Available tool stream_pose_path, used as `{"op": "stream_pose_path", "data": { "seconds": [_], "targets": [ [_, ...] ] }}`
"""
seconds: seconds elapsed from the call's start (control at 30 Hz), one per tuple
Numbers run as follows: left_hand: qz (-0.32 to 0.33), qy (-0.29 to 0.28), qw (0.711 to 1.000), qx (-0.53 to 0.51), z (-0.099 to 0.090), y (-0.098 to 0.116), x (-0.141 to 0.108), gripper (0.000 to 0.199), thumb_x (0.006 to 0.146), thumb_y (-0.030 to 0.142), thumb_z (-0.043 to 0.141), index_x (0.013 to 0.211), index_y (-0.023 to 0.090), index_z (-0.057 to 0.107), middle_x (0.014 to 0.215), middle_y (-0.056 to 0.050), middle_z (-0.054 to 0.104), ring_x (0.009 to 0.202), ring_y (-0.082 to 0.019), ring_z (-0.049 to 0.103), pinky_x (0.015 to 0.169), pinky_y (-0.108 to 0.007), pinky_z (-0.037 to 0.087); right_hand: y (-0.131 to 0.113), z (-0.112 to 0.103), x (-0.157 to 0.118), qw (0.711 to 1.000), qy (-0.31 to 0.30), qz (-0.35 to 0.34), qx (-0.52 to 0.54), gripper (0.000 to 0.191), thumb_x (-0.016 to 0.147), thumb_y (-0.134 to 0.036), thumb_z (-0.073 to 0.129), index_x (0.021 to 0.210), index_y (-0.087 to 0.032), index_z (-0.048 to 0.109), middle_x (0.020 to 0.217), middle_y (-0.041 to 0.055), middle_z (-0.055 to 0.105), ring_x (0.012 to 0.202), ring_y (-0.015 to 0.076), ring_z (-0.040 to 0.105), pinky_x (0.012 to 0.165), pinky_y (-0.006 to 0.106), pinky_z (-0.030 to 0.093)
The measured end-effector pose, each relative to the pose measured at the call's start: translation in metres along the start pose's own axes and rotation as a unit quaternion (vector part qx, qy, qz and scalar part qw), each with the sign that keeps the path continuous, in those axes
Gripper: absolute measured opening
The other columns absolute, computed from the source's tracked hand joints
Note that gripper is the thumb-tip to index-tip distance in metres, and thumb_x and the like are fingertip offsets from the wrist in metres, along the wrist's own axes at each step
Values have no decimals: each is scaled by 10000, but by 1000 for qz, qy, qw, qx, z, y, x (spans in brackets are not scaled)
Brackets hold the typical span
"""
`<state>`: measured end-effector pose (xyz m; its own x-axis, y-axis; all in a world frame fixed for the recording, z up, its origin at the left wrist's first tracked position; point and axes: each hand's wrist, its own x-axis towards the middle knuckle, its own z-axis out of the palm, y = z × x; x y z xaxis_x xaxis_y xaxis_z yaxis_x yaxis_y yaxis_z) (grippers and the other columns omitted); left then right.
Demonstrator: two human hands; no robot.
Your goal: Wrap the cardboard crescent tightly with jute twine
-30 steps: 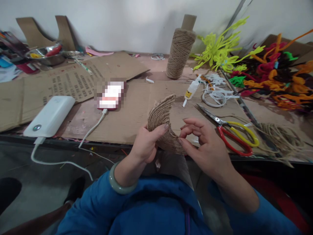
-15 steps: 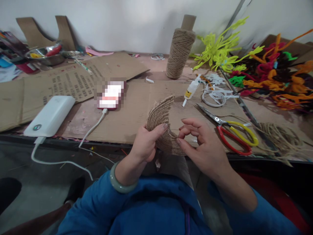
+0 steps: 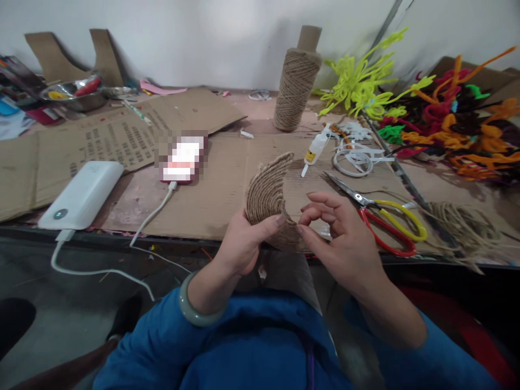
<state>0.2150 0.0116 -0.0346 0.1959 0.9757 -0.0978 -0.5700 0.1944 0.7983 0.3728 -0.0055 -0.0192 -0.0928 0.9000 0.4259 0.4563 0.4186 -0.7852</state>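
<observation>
A curved piece covered in rows of brown jute twine point(image 3: 266, 189) is held up over the table's front edge. My left hand point(image 3: 247, 238) grips its lower left side, thumb on top and the other fingers hidden beneath. My right hand point(image 3: 337, 233) pinches with thumb and forefinger at the inner edge of the piece, apparently on the twine there; the fingertips partly cover it. Beyond the piece lies a small white glue bottle point(image 3: 316, 149) with a yellow label. Scissors point(image 3: 363, 201) with one red and one yellow handle rest to the right of my right hand.
A spool of jute twine point(image 3: 296, 89) stands at the back. White strips point(image 3: 353, 161) and a twine coil point(image 3: 467, 225) lie right, near colourful pipe-cleaner shapes point(image 3: 450, 124). On the left are a power bank point(image 3: 83, 192), a phone point(image 3: 184, 160) and cardboard point(image 3: 170, 114).
The twine-covered piece has tilted slightly, showing more of its upper face. Both hands keep nearly the same hold. The whole view has shifted a little.
</observation>
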Motion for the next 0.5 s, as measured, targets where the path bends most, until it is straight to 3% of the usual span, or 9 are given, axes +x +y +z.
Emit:
{"op": "stream_pose_path", "data": {
  "seconds": [0.27,0.5],
  "targets": [
    [4,25,999,21,3,1,1,487,659,194,813,1130,171,688,870,-45,764,848,-219,714,786,-326,560,-2,2,0,1000,0,-2,-5,416,804,-120,623,1174,-244,479,755,-45,619,777,125,658,807,299,522],
    [0,-8,1000,-6,2,1,-1,449,711,310,801,1119,160,689,965,-91,764,924,-262,720,832,-369,568,-1,-1,-1,1000,3,5,10,420,810,-117,619,1182,-246,475,758,-47,608,777,119,646,805,296,515]
  ]
}}
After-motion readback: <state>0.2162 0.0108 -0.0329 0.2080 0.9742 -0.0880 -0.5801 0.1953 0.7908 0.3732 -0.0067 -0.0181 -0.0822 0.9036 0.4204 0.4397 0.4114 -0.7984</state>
